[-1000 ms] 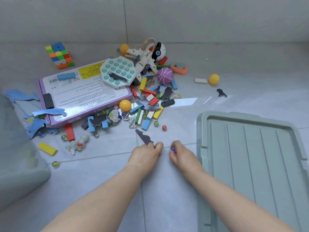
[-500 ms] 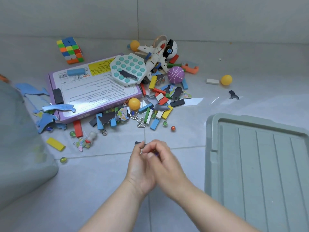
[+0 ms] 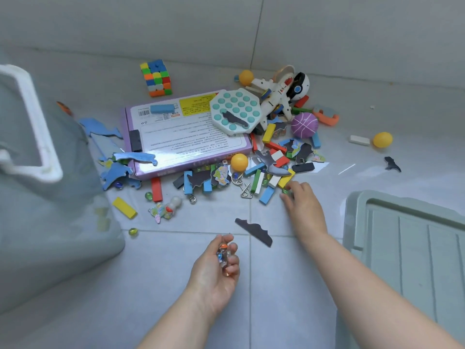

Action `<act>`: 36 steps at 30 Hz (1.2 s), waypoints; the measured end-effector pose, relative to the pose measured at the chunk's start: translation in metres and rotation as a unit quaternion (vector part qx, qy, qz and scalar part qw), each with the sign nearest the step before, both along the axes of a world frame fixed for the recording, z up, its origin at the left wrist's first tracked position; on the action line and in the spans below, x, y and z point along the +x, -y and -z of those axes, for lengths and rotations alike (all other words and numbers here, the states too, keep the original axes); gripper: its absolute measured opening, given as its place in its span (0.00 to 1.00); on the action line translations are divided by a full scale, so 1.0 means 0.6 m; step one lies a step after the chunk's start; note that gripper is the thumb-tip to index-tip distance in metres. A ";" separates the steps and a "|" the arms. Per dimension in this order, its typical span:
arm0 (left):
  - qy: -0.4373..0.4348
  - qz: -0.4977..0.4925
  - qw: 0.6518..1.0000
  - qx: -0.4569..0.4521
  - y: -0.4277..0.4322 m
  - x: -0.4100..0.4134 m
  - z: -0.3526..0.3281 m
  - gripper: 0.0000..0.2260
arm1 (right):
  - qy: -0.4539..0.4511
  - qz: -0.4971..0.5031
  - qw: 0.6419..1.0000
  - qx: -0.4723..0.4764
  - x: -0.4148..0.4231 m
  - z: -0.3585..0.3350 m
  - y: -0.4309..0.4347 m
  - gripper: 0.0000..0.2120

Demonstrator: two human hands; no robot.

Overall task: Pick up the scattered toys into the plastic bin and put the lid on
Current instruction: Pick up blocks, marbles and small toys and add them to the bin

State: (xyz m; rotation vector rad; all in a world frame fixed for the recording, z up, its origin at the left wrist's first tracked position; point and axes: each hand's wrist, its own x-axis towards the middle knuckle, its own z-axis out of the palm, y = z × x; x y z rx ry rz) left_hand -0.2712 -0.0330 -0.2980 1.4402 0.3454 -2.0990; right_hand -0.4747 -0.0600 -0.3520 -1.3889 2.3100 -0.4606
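Head view, left hand [image 3: 218,267]: palm up, fingers curled around several glass marbles [image 3: 223,254]; how many cannot be told.
Head view, right hand [image 3: 300,201]: reaching to the edge of the toy pile, fingertips [image 3: 284,196] closing on a green marble [image 3: 286,191], mostly hidden by the fingers.
Plastic bin [image 3: 37,172]: at the left, cut off by the frame; interior hardly visible.
Lid [image 3: 407,243]: lying flat on the floor at the right, cut off by the frame edge.
Toy pile [image 3: 264,157]: blocks, puzzle pieces and balls heaped against a purple box [image 3: 186,137]; lower items overlapped.
Dark puzzle piece [image 3: 254,231]: alone on the tile between the hands.
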 end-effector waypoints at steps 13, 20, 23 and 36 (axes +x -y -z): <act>-0.091 -0.040 0.995 -0.017 0.006 0.073 0.003 0.06 | 0.166 -0.264 0.947 -0.082 0.238 -0.126 -0.053 0.13; 0.001 -0.170 0.985 -0.001 0.012 0.160 0.000 0.14 | 0.071 -0.424 0.902 0.035 0.333 -0.075 0.081 0.21; 0.032 -0.219 0.975 -0.002 0.006 0.192 0.000 0.14 | 0.058 -0.485 0.869 0.076 0.388 -0.051 0.096 0.21; -0.014 -0.221 0.975 -0.027 -0.005 0.245 0.003 0.14 | 0.200 -0.428 0.881 -0.014 0.396 -0.117 -0.004 0.16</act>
